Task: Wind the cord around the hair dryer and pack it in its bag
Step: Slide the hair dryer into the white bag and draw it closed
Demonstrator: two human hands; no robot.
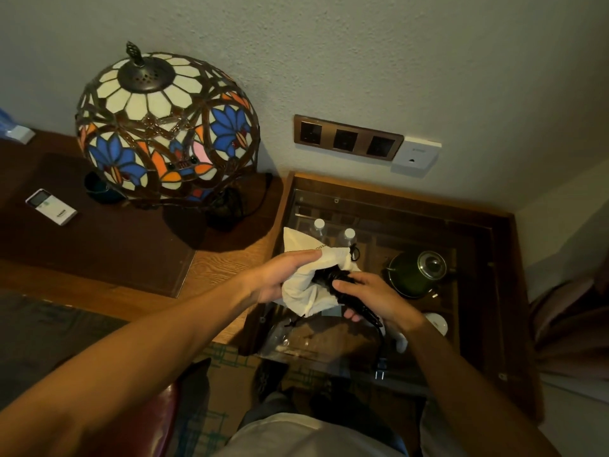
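The dangling plug (pixel 381 369) hangs nearest; the black hair dryer (pixel 342 291) is gripped by the right hand (pixel 372 296), the white bag (pixel 313 275) is clutched by the left hand (pixel 280 275).

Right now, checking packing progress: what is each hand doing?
Left hand: closed on the white bag.
Right hand: gripping the black hair dryer.

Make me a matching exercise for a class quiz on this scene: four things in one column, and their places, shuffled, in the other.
Things:
1. hair dryer
2. plug
3. remote control
4. kettle

Places:
A. on the dark desk mat
B. dangling below the right hand
C. under the glass top
D. partway inside the white bag

Pairs: 1-D, 2-B, 3-A, 4-C
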